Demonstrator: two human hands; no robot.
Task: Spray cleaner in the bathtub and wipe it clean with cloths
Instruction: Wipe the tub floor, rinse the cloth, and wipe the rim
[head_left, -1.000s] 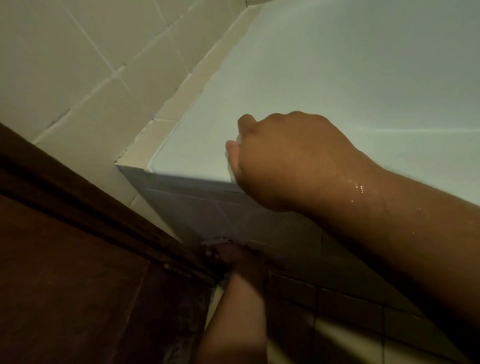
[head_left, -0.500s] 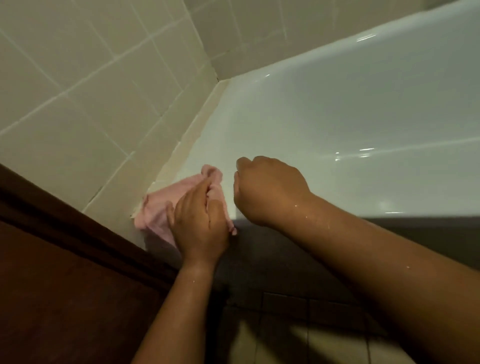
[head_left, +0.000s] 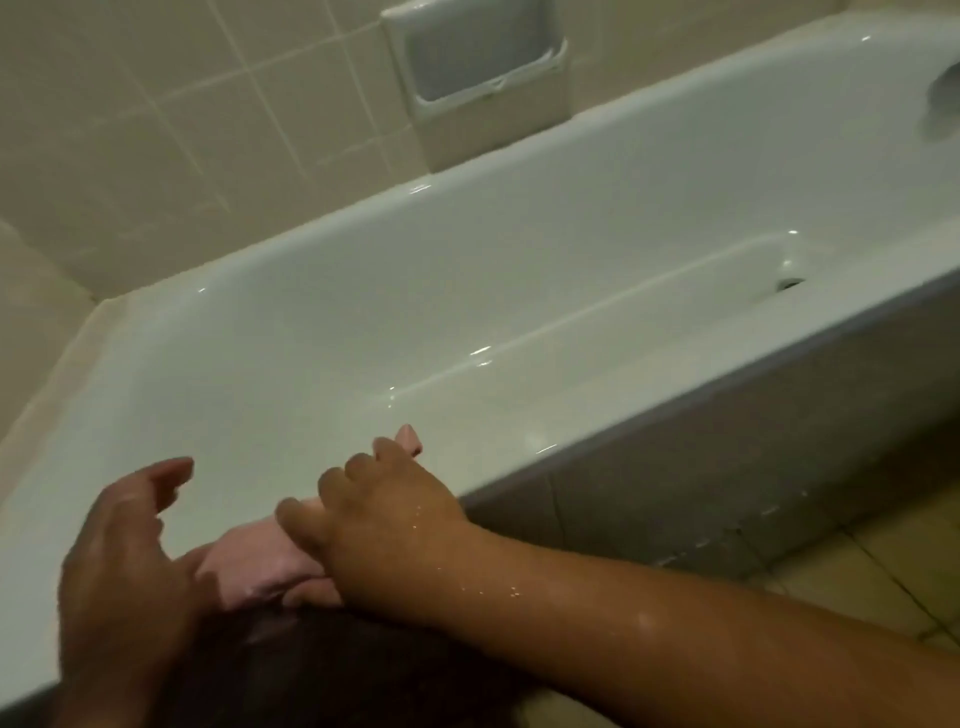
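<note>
Pink cloth (head_left: 260, 564), white bathtub (head_left: 519, 291), beige grid-lined wall tiles (head_left: 171, 130)

Left hand (head_left: 130, 561) splayed, right hand (head_left: 384, 514) clenched.

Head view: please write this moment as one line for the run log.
right hand: grips pink cloth at near rim of bathtub | left hand: open, beside pink cloth | spray bottle: not in view

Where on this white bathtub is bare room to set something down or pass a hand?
Free in the white bathtub: its bottom before the round drain; its far rim under the beige tiled wall; its near rim right of the right hand. Crowded: the near-left rim, with the left hand and the right hand gripping the pink cloth.
</note>
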